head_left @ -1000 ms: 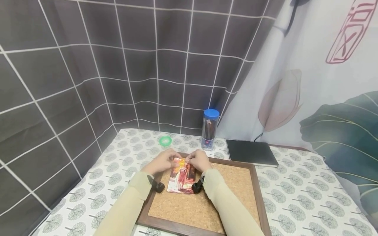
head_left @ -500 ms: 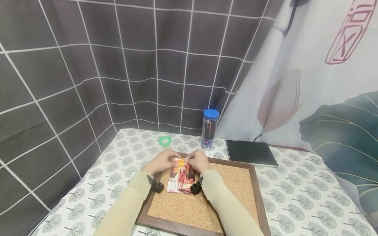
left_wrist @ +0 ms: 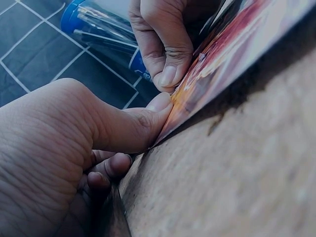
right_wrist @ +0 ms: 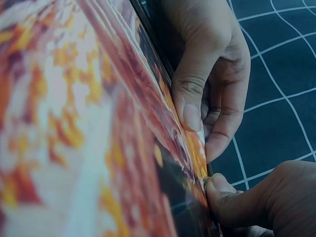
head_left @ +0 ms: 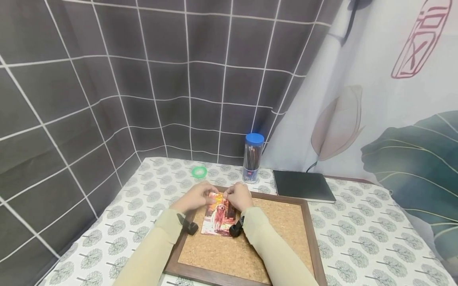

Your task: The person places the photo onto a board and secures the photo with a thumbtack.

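Note:
A glossy photo print of a golden retriever point(head_left: 219, 218) lies over the upper left part of a wood-framed cork board point(head_left: 282, 230). My left hand point(head_left: 196, 197) pinches its top left corner, the thumb point(left_wrist: 131, 126) on the picture side and the other fingers curled at the back. Close beside it along the same top edge, my right hand point(head_left: 239, 197) pinches the print between thumb and fingers. In the right wrist view the left hand point(right_wrist: 212, 74) is above and the right hand point(right_wrist: 266, 200) below, their fingertips nearly meeting. The hands partly hide the photo's top edge.
Behind the board stands a clear blue-lidded tube of pencils point(head_left: 253, 159). A green ring-shaped roll point(head_left: 199, 172) lies to its left, a flat black pad point(head_left: 304, 185) to its right. Tree-print cloth point(head_left: 358, 234) covers the table; a dark gridded curtain point(head_left: 204, 87) hangs behind.
The head view shifts very slightly. Both hands keep their pinch on the photo's top edge, and the photo stays in the same place on the board.

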A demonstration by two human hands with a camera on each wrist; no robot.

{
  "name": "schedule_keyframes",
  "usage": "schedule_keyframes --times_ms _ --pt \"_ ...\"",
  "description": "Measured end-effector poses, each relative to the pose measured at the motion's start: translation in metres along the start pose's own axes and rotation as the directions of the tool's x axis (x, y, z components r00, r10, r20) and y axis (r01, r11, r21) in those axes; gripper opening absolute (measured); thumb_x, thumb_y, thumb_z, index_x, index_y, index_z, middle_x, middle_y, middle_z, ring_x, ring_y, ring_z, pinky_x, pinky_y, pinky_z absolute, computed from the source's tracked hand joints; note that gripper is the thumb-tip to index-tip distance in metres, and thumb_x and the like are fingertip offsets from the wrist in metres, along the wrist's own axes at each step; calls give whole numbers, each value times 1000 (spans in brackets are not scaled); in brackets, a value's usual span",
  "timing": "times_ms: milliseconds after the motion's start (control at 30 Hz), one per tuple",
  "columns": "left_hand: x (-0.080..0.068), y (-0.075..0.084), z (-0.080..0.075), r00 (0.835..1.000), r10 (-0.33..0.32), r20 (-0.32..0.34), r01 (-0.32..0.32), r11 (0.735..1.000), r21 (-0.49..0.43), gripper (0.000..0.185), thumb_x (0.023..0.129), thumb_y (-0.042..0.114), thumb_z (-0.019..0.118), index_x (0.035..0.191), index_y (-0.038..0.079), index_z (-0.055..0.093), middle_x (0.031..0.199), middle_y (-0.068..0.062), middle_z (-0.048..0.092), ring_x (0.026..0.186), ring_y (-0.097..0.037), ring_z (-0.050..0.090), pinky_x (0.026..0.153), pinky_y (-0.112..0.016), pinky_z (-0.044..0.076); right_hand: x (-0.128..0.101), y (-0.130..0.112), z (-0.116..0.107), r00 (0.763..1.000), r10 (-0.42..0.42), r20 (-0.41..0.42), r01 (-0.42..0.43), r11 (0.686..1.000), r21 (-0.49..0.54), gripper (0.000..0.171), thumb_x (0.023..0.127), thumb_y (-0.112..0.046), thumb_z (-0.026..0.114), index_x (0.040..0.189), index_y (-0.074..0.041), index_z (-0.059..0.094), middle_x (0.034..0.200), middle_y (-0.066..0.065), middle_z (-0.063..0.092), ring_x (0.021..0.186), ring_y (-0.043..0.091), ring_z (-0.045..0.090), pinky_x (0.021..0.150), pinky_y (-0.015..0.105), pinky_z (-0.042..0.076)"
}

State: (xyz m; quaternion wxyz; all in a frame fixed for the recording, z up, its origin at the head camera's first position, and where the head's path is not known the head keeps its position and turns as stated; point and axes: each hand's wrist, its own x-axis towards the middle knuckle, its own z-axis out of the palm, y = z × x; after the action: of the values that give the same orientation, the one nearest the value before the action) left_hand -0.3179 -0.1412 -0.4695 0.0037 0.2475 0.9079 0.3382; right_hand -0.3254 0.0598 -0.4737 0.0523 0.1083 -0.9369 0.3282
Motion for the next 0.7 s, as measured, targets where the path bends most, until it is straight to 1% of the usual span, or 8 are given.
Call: schedule_keyframes --times_ms 100,267,400,533,600,700 --pt "0 -1 0 1000 -4 3 4 1000 -4 29 81 22 75 109 17 68 104 2 63 88 -12 55 83 -34 49 0 -1 -1 1000 -2 -2 2 1000 -7 4 76 -18 74 74 -18 77 80 -2 73 75 15 61 77 36 50" --pt "1 -1 1 1000 2 -3 -2 1000 -5 28 81 21 75 108 18 68 102 2 63 87 -12 54 82 -35 49 -2 -3 -3 1000 3 -3 -3 1000 -7 4 76 -17 74 74 -17 77 81 -1 71 74 14 58 76 35 49" --pt "0 -3 1 1000 -2 -2 2 1000 0 27 81 22 74 108 19 68 104 3 63 90 -12 55 85 -36 49 -2 -5 -3 1000 17 -1 -17 1000 3 5 76 -16 74 73 -18 77 79 -2 73 70 13 59 76 34 50" --pt "0 -4 1 1000 -2 -4 2 1000 -9 27 82 24 74 108 20 68 106 3 63 94 -13 57 89 -39 50 -2 -5 -2 1000 22 -10 -22 1000 5 4 75 -17 74 74 -19 77 79 -2 73 72 15 59 78 36 50" --pt "0 -4 1 1000 0 -6 -1 1000 -18 27 82 24 74 108 20 68 106 3 63 95 -14 58 90 -41 50 -2 -3 -2 1000 -1 -13 1 1000 6 4 75 -18 73 74 -19 77 79 -2 72 74 16 58 76 36 49" --pt "0 -5 2 1000 -2 -5 1 1000 -23 28 82 25 74 108 21 68 105 3 63 95 -13 57 89 -40 50 -1 3 -1 999 -50 -2 50 999 21 4 76 -19 73 74 -18 77 78 -2 68 74 14 55 74 33 46"
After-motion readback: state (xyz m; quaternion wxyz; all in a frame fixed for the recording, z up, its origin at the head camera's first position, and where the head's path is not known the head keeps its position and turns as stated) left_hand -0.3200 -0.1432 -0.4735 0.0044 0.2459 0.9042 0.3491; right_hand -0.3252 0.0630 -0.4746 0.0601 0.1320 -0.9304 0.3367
